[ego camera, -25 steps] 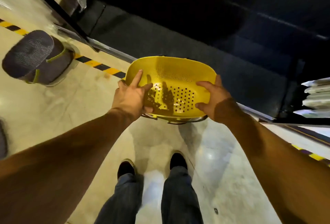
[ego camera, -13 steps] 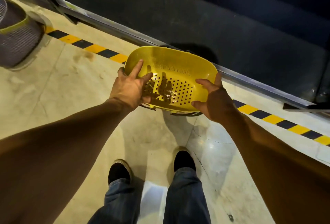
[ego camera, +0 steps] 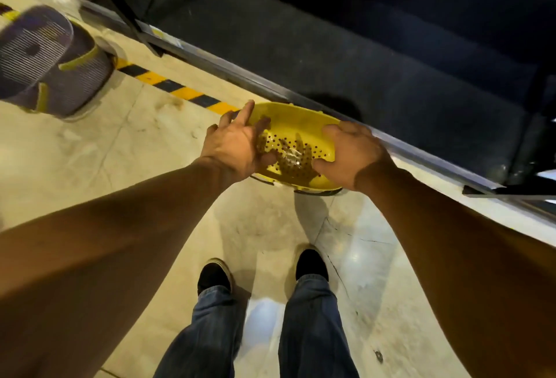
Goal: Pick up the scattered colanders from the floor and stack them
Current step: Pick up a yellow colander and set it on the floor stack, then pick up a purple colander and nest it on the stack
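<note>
I hold a yellow perforated colander [ego camera: 296, 131] in front of me, above the floor, between both hands. My left hand [ego camera: 237, 144] grips its left rim, thumb inside the bowl and fingers spread along the outside. My right hand [ego camera: 350, 153] grips the right rim the same way, thumb curled over the edge. Dark rims of another piece [ego camera: 316, 192] show just under the yellow one. At the far left lie grey slotted colanders [ego camera: 45, 61] with yellow-green handles, one leaning on another.
A metal rail [ego camera: 270, 88] and a yellow-black hazard stripe [ego camera: 177, 90] run diagonally across the pale concrete floor [ego camera: 120, 149]. Beyond the rail is a dark recessed area [ego camera: 361, 46]. My shoes [ego camera: 311, 263] and jeans are below the colander.
The colander has tilted flatter and dropped lower in view, my hands still on its rims. The view swung back left, so the grey colanders show more fully again.
</note>
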`<action>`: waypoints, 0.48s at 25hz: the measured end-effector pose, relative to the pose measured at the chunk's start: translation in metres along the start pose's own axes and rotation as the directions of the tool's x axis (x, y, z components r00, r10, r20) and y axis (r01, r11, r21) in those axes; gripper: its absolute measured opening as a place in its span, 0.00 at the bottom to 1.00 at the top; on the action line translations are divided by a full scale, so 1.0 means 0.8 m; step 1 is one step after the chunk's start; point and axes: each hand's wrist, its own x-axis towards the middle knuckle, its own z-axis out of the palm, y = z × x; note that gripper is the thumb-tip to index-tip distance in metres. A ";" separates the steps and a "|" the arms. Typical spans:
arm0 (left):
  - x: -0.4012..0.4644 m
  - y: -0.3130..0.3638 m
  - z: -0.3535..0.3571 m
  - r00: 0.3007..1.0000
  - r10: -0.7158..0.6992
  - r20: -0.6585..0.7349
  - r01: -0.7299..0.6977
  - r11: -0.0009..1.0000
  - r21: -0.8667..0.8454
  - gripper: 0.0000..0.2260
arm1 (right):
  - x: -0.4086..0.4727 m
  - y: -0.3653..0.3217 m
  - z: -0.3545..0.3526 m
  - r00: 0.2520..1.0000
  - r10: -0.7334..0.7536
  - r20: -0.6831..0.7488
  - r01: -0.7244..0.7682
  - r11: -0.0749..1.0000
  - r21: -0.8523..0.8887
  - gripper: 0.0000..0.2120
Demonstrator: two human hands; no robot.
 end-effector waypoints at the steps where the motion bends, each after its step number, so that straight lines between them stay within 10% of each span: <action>1: -0.027 0.000 -0.038 1.000 -0.015 -0.013 0.015 1.000 0.013 0.37 | -0.020 -0.016 -0.041 1.000 -0.010 -0.018 0.010 0.999 0.035 0.36; 12: -0.432 -0.052 -0.485 0.882 -0.327 -0.338 0.281 0.943 -0.179 0.36 | -0.279 -0.294 -0.515 0.897 -0.383 -0.222 0.415 0.902 0.119 0.31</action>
